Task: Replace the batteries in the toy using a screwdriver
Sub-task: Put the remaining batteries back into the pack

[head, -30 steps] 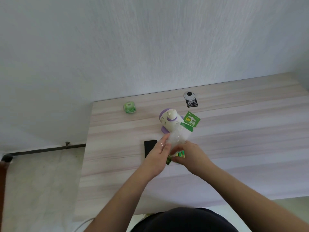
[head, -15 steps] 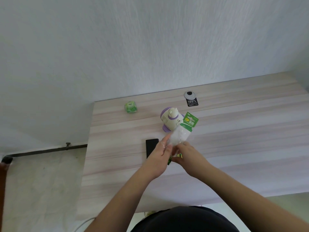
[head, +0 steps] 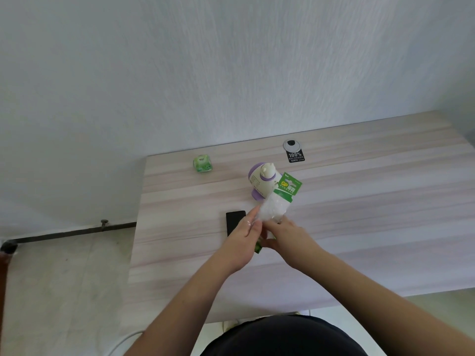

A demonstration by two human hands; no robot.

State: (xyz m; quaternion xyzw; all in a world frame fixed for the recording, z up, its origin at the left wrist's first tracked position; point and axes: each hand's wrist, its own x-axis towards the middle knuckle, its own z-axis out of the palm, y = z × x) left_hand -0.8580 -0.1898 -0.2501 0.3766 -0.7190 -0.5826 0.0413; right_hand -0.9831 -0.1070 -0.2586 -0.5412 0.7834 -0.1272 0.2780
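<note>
A white and purple toy (head: pixel 262 182) stands on the wooden table (head: pixel 359 201) behind my hands. I hold a battery pack (head: pixel 279 201) over the table, its green card header tilted up to the right and its clear plastic blister below. My left hand (head: pixel 243 240) pinches the left side of the blister. My right hand (head: pixel 285 238) grips the lower end, where green batteries (head: pixel 257 247) peek out between my hands. No screwdriver is visible.
A black flat rectangle (head: pixel 234 221) lies on the table just left of my left hand. A small green pack (head: pixel 202 163) sits at the back left. A grey cable grommet (head: pixel 291 145) and black label (head: pixel 295 157) are at the back. The table's left edge drops to the floor.
The hands stay on the battery pack with only slight shifts; the pack's card tilts a little more upright. Less of the green batteries shows between my hands.
</note>
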